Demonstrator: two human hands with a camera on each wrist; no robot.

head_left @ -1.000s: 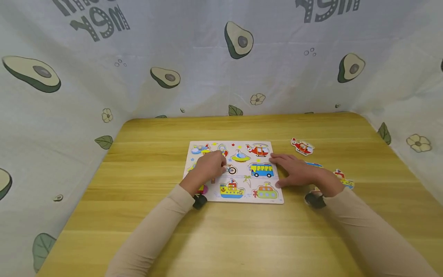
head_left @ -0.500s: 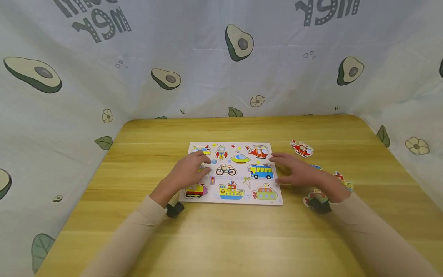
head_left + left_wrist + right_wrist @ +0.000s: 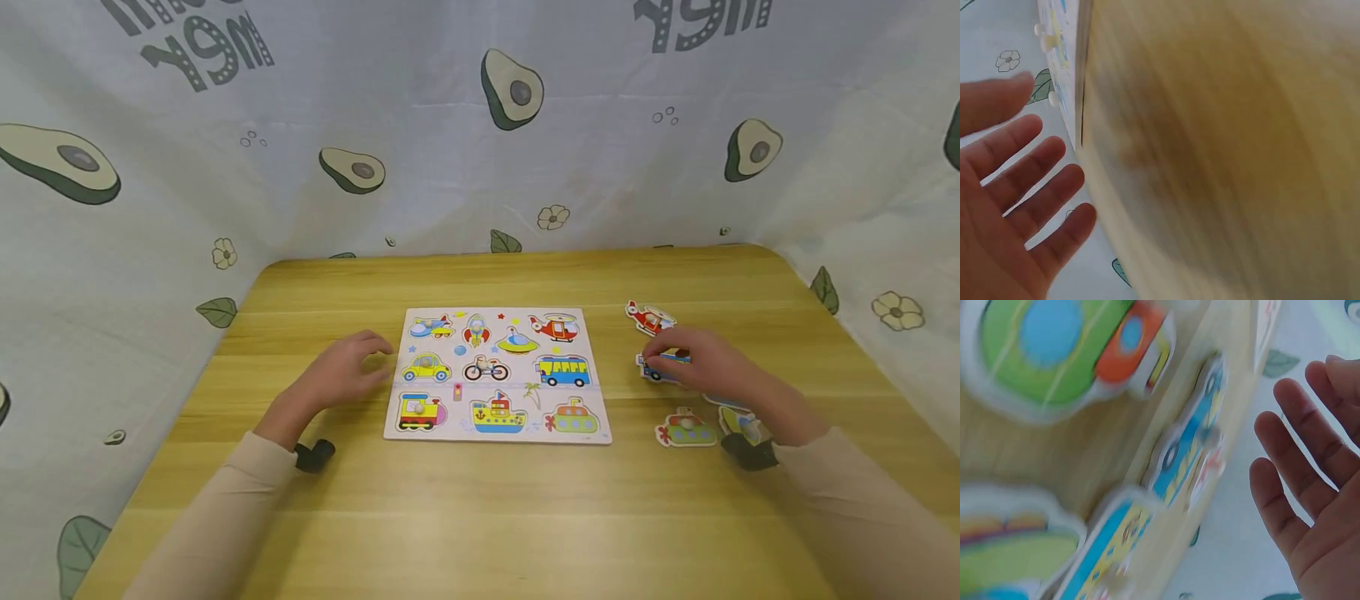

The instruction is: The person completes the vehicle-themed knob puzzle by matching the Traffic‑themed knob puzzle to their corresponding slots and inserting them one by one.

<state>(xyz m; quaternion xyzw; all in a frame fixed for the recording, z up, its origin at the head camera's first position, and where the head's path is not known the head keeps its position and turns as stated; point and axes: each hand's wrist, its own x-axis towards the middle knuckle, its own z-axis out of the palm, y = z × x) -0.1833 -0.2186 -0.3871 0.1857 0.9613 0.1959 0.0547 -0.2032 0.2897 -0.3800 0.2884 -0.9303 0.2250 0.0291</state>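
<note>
The right hand (image 3: pixel 697 357) has left the board's (image 3: pixel 458 425) three o'clock edge for the loose bus piece (image 3: pixel 662 372), its fingers loosely parted and seemingly holding nothing. The piece lies at the fingertips' seven o'clock, long axis roughly nine to three, board beyond at nine; the empty left hand (image 3: pixel 341 369), now off the board, is farther.

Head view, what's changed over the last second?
The left hand has moved left, off the puzzle board and clear of the bicycle. The right hand has left the board's right edge and moved right to the loose bus; contact is unclear. The board and loose helicopter look unmoved.
</note>
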